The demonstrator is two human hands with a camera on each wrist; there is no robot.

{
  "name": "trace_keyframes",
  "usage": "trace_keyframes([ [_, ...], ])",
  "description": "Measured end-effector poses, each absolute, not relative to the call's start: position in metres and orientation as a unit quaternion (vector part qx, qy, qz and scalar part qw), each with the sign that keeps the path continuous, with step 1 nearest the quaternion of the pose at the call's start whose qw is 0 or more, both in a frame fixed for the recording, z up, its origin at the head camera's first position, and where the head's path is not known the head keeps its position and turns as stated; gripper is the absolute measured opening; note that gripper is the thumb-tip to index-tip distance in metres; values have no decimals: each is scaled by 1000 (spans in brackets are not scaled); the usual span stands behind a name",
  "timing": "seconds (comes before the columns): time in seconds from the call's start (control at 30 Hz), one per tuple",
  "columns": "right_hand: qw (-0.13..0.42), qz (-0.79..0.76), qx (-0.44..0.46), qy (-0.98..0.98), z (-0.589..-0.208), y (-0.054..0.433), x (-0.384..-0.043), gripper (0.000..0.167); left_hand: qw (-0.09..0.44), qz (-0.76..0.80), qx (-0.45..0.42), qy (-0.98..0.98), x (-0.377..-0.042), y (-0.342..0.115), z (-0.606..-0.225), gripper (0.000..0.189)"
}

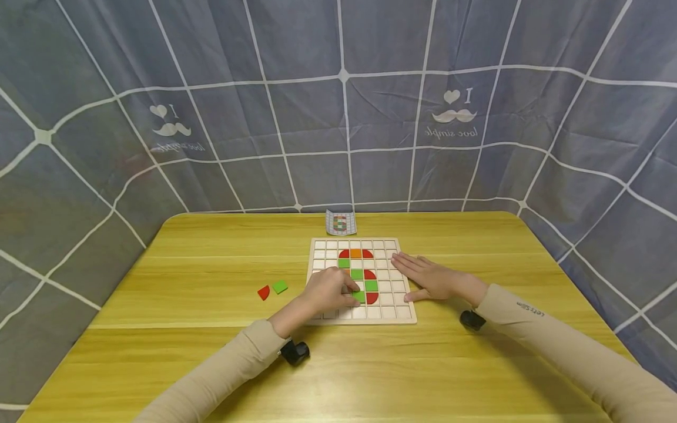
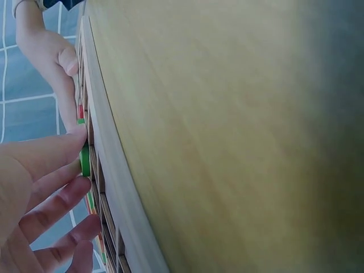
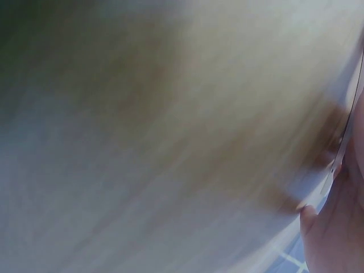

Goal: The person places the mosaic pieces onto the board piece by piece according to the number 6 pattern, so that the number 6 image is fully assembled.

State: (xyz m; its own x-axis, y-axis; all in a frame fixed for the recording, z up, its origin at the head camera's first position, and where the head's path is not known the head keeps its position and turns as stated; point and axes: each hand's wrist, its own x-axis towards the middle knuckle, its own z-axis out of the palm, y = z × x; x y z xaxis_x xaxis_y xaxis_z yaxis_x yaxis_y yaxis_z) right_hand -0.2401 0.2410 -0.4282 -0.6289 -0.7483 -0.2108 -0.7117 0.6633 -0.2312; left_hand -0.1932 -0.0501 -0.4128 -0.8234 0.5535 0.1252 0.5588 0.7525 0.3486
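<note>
A wooden grid board point(image 1: 391, 315) lies on the table, with red quarter-round tiles, green square tiles and an orange square tile set in its cells. Over its lower middle, my left hand point(image 1: 329, 289) pinches a green square tile point(image 1: 359, 296) between thumb and fingers. The left wrist view shows that green tile point(image 2: 85, 160) at the board's surface, the thumb on one side and a finger on the other. My right hand point(image 1: 431, 278) rests flat on the board's right edge, fingers straight. Part of the board's left side is hidden by my left hand.
Left of the board, a loose red quarter-round tile point(image 1: 264, 292) and a loose green square tile point(image 1: 280, 286) lie on the table point(image 1: 211, 264). A small pattern card point(image 1: 341, 223) lies behind the board. A grey curtain point(image 1: 307, 117) with white lines hangs behind the table.
</note>
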Motion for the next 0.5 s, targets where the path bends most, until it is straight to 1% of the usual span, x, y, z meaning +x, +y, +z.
trace_keyframes([
  [0.3, 145, -65, -404, 901, -427, 241, -239, 86, -3, -186, -293, -938, -194, -50, -414, 23],
  [0.5, 145, -67, -405, 900, -426, 241, -238, 86, 7, -176, -305, -936, -192, -51, -414, 25],
])
